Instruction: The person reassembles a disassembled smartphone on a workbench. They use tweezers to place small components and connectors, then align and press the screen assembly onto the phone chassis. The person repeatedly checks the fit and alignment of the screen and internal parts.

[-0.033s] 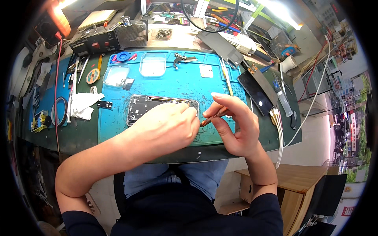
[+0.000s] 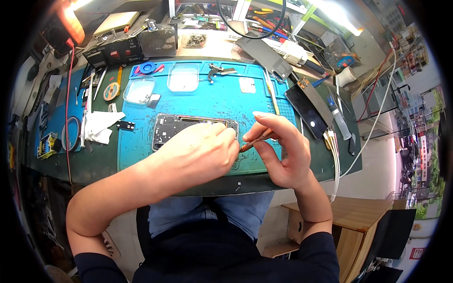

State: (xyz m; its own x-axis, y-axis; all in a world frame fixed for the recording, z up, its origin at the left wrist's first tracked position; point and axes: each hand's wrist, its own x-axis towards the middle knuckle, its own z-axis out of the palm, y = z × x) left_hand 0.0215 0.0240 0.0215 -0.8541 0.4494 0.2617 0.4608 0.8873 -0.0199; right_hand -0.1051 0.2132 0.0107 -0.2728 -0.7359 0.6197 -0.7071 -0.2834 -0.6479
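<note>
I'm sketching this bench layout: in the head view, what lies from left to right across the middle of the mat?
White cloth → small black part → opened phone frame → left hand → orange-handled screwdriver → right hand → black phone lying face up → white cable.

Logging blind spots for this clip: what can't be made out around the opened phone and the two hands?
Head view only:
- Right end of the opened phone: covered by the left hand.
- Tip of the orange-handled tool in the right hand: hidden behind the left hand's fingers.
- Contents of the two clear trays: too small.
- Small white piece at the mat's edge: too small to identify.
</note>
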